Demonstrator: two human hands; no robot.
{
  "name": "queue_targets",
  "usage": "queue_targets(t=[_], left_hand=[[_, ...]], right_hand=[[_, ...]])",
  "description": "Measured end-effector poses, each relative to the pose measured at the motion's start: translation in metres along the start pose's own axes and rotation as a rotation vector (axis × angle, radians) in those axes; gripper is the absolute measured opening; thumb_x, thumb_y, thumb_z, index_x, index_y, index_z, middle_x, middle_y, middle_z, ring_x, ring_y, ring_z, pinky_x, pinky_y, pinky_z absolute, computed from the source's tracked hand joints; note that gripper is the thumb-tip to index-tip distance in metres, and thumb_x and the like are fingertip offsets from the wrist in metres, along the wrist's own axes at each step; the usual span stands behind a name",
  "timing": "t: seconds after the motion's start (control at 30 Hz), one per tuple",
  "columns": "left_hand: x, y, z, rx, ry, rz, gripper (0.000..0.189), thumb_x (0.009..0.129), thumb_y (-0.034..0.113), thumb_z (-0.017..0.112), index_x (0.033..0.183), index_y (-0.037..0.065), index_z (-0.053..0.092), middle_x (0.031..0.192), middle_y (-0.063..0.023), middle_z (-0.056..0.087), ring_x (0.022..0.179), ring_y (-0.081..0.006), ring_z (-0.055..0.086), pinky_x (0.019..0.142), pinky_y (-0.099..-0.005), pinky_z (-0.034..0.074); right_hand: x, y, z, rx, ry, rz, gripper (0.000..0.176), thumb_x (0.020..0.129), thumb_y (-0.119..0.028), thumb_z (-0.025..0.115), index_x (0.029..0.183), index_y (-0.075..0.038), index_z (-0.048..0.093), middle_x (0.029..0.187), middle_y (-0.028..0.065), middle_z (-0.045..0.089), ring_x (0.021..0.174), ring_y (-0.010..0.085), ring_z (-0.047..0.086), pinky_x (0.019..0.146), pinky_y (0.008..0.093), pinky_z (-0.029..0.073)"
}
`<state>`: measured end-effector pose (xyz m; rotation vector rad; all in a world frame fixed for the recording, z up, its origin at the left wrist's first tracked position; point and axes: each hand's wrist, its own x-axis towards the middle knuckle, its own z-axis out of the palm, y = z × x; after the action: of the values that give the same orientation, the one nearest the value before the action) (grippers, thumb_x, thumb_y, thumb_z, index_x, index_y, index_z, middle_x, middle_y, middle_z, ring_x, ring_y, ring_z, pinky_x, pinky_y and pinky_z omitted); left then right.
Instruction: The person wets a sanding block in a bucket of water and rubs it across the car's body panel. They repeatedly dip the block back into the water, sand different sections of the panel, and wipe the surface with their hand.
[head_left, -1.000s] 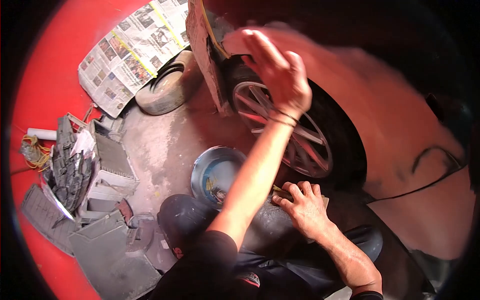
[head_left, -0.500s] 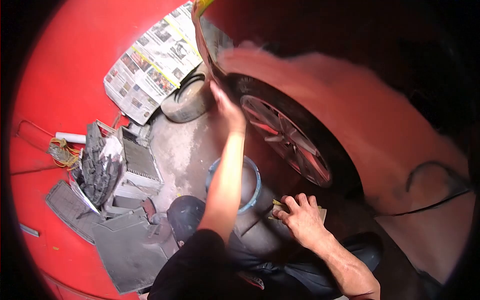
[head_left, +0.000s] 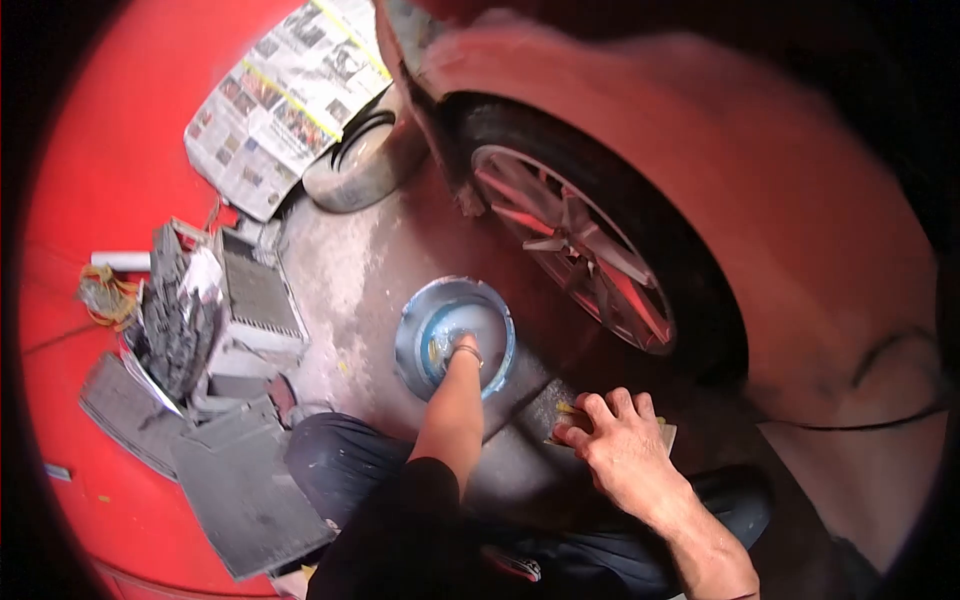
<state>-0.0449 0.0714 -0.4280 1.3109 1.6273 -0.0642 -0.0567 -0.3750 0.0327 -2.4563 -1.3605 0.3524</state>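
My left hand [head_left: 466,346] reaches down into a round blue-rimmed bucket [head_left: 405,340] of water. Its fingers are under or behind the splashing surface, so their grip is hidden. A small yellowish bit shows beside them in the water. Low on the right, my right hand [head_left: 622,448] is closed over a flat, pale sanding block [head_left: 668,436] with a yellow edge sticking out by the fingertips. That hand is just above my bent leg. To the right of the bucket stands a car wheel [head_left: 572,240] with a spoked rim, under a dull reddish fender [head_left: 790,250].
Newspaper [head_left: 290,105] with yellow tape covers part of a red surface at upper left. A loose tire [head_left: 350,185] lies below it. Left of me are stacked dark panels [head_left: 250,490], a grey box-like part [head_left: 260,285] and scraps. A torn liner edge [head_left: 465,198] hangs by the wheel.
My left hand has come down from the fender edge near the wheel into the bucket. My right hand keeps its hold on the block. The view has shifted slightly.
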Motion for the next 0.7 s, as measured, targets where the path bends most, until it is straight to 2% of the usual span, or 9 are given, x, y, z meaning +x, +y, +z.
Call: queue_targets(t=[0.1,0.17,0.23,0.27,0.33,0.4,0.47,0.6,0.7], left_hand=[[0.018,-0.003,0.012,-0.799,0.012,-0.078,0.024,0.103,0.032,0.050,0.106,0.018,0.069,0.106,-0.0111,0.069,0.080,-0.0261,0.063,0.077,-0.0380,0.054],[-0.116,0.071,-0.027,-0.916,-0.142,-0.074,0.022,0.103,0.037,0.059,0.090,0.020,0.058,0.068,-0.0001,0.050,0.052,-0.0197,0.047,0.050,-0.0343,0.039],[-0.196,0.144,-0.036,-1.133,-0.574,0.218,0.041,0.110,0.043,0.057,0.077,0.021,0.047,0.059,0.0058,0.032,0.045,-0.0135,0.029,0.043,-0.0325,0.024],[-0.248,0.184,-0.038,-1.142,-0.722,0.403,0.038,0.111,0.041,0.059,0.081,0.019,0.052,0.063,0.0060,0.040,0.049,-0.0101,0.035,0.046,-0.0283,0.027],[-0.410,0.259,-0.044,-1.097,-0.418,0.740,0.023,0.111,0.030,0.064,0.103,0.010,0.071,0.095,0.0008,0.071,0.083,-0.0069,0.064,0.072,-0.0248,0.052],[-0.487,0.301,-0.040,-0.928,-0.255,1.516,0.029,0.113,0.026,0.061,0.121,-0.001,0.069,0.113,-0.0131,0.074,0.106,-0.0251,0.071,0.098,-0.0400,0.057],[-0.548,0.325,-0.043,-0.783,0.074,1.909,0.040,0.113,0.024,0.057,0.142,-0.004,0.060,0.143,-0.0275,0.062,0.137,-0.0421,0.059,0.121,-0.0531,0.042],[-0.533,0.363,-0.026,-0.478,0.193,2.062,0.070,0.112,0.032,0.051,0.168,-0.006,0.033,0.176,-0.0342,0.025,0.164,-0.0535,0.022,0.132,-0.0650,0.015],[-0.444,0.403,-0.033,-0.463,0.148,1.915,0.069,0.117,0.039,0.042,0.170,-0.004,0.032,0.179,-0.0261,0.026,0.168,-0.0432,0.020,0.137,-0.0514,0.011]], right_hand=[[0.002,-0.001,0.006,0.012,-0.037,-0.020,0.046,0.084,-0.015,0.085,0.129,-0.025,0.080,0.135,0.0066,0.061,0.119,0.0308,0.057,0.100,0.0483,0.045],[0.008,-0.001,0.003,0.026,-0.056,-0.039,0.041,0.088,-0.018,0.084,0.129,-0.026,0.080,0.133,0.0056,0.062,0.118,0.0300,0.057,0.099,0.0484,0.046],[0.016,0.002,0.004,0.053,-0.040,-0.055,0.041,0.088,-0.019,0.085,0.129,-0.027,0.080,0.134,0.0054,0.062,0.119,0.0302,0.057,0.099,0.0490,0.046],[0.020,0.005,0.006,0.060,-0.042,-0.058,0.042,0.088,-0.019,0.085,0.129,-0.028,0.080,0.134,0.0053,0.063,0.119,0.0303,0.058,0.099,0.0493,0.046],[0.028,0.013,0.014,0.040,-0.061,-0.058,0.042,0.088,-0.020,0.085,0.129,-0.029,0.080,0.134,0.0052,0.063,0.120,0.0307,0.058,0.100,0.0503,0.046],[0.033,0.016,0.016,0.045,-0.063,-0.047,0.037,0.089,-0.019,0.082,0.125,-0.029,0.081,0.133,0.0073,0.064,0.120,0.0330,0.058,0.101,0.0535,0.047],[0.035,0.015,0.015,0.084,-0.044,-0.022,0.028,0.092,-0.015,0.077,0.117,-0.027,0.083,0.129,0.0115,0.065,0.119,0.0375,0.059,0.102,0.0588,0.048],[0.027,0.010,0.019,-0.040,-0.064,0.014,0.042,0.087,-0.022,0.086,0.128,-0.032,0.080,0.134,0.0048,0.064,0.122,0.0310,0.058,0.104,0.0519,0.047],[0.016,-0.001,0.016,-0.045,-0.038,0.011,0.044,0.086,-0.022,0.087,0.129,-0.030,0.080,0.133,0.0049,0.065,0.120,0.0305,0.058,0.100,0.0498,0.047]])
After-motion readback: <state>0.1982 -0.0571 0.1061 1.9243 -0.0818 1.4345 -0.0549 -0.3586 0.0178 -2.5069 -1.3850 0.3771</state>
